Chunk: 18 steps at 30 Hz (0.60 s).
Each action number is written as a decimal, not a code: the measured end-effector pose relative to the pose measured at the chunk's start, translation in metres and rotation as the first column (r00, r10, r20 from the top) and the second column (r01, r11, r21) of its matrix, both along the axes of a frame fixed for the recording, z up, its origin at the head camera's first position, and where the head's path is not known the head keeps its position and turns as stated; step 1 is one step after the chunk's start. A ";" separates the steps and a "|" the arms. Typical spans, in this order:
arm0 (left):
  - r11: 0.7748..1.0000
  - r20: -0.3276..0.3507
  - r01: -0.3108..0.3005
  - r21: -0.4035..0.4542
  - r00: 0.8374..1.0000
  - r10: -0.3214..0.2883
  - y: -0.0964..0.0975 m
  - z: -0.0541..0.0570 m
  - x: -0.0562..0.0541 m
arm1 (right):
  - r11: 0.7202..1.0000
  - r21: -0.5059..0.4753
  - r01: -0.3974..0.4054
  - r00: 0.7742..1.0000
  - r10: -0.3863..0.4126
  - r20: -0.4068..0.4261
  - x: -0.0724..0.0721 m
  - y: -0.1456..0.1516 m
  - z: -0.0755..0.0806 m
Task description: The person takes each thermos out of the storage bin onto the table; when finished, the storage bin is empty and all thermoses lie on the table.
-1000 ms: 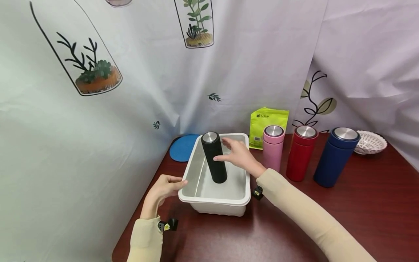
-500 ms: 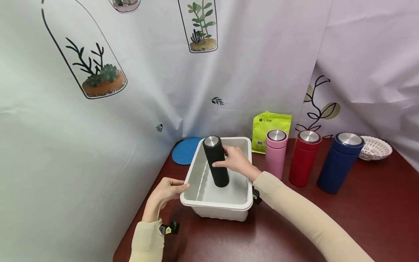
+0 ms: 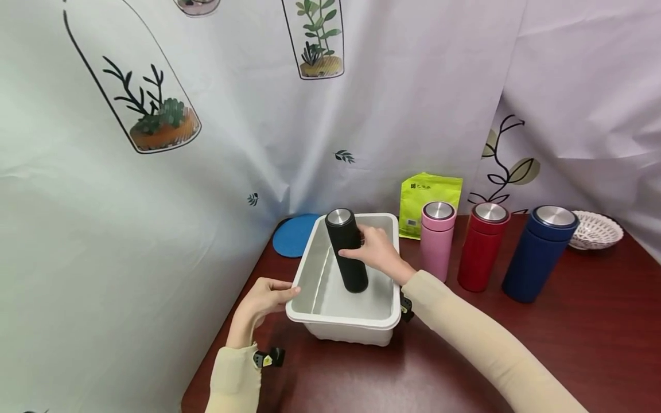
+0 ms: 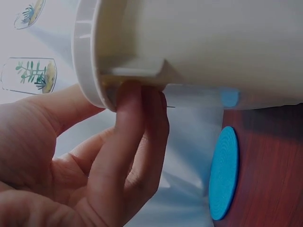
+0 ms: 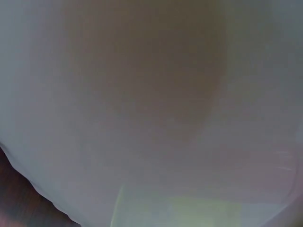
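Note:
A black thermos (image 3: pixel 343 236) with a silver lid top stands inside a white plastic basin (image 3: pixel 343 322), leaning slightly in the head view. My right hand (image 3: pixel 379 250) grips it around the upper body, thumb on the near side and fingers reaching behind, where they are partly hidden. With thumb and fingers, my left hand (image 3: pixel 265 298) pinches the basin's left rim near the front corner. In the left wrist view the thumb is at the rim's outer side and the fingers (image 4: pixel 118 137) reach below its edge. The right wrist view is mostly a blurred pale surface.
To the right stand a pink thermos (image 3: pixel 436 244), a red thermos (image 3: pixel 480 249) and a blue thermos (image 3: pixel 537 258). Behind them are a green pouch (image 3: pixel 428 198) and a white woven basket (image 3: pixel 596 230). A blue round mat (image 3: pixel 294 236) lies behind the basin's left side.
My right hand's fingers have closed around the black thermos, and it has shifted slightly right within the basin. My left hand stays on the rim. The head view has moved slightly.

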<state>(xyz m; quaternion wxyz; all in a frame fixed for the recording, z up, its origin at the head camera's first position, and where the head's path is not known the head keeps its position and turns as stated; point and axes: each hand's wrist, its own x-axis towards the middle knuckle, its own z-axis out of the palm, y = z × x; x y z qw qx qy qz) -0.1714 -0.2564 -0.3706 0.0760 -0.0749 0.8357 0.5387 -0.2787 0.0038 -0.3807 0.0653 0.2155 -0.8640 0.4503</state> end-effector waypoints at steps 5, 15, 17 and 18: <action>1.000 0.006 -0.014 0.014 1.000 0.014 0.000 -0.001 -0.001 | 0.999 -0.030 0.039 0.999 -0.040 -0.036 0.004 0.003 0.002; 1.000 0.003 -0.011 -0.007 1.000 0.011 -0.001 0.000 -0.003 | 0.994 -0.079 0.069 0.995 -0.074 -0.067 0.006 0.004 0.005; 1.000 0.005 -0.013 -0.010 1.000 0.013 -0.001 0.000 -0.003 | 0.993 -0.085 0.082 0.994 -0.088 -0.070 0.008 0.005 0.007; 1.000 0.005 -0.012 -0.012 1.000 0.012 0.000 0.000 -0.003 | 0.992 -0.088 0.089 0.993 -0.096 -0.075 0.008 0.005 0.007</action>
